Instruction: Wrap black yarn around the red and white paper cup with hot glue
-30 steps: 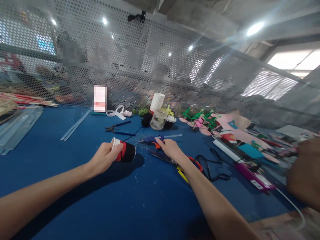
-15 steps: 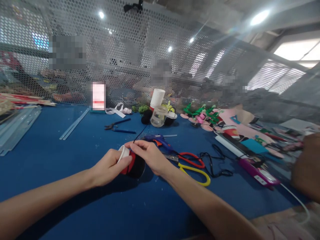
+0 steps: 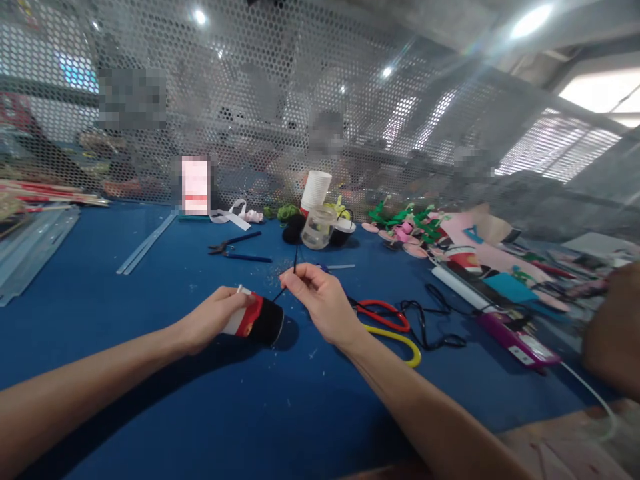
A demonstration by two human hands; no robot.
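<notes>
My left hand (image 3: 213, 319) is closed around a paper cup (image 3: 250, 316), tilted on its side with its base to the right. The cup is white and red, and its lower part is wrapped in black yarn. Between thumb and fingers my right hand (image 3: 320, 297) pinches the black yarn (image 3: 295, 257), which runs from the cup to my fingers and on toward a black yarn ball (image 3: 293, 230) at the back. Scissors with red and yellow handles (image 3: 395, 337) lie beside my right wrist. My right hand mostly hides the glue gun.
Pliers (image 3: 240, 248), a clear plastic cup (image 3: 319, 228) and stacked paper cups (image 3: 316, 190) stand or lie farther back. On the right are a purple power strip (image 3: 520, 343), craft flowers (image 3: 407, 230) and another person's arm (image 3: 615, 327). Clear strips (image 3: 37, 250) lie at left.
My right hand has pulled away from the cup, up and right, drawing the yarn out. My left hand has turned the cup so its side and black wrapping show more.
</notes>
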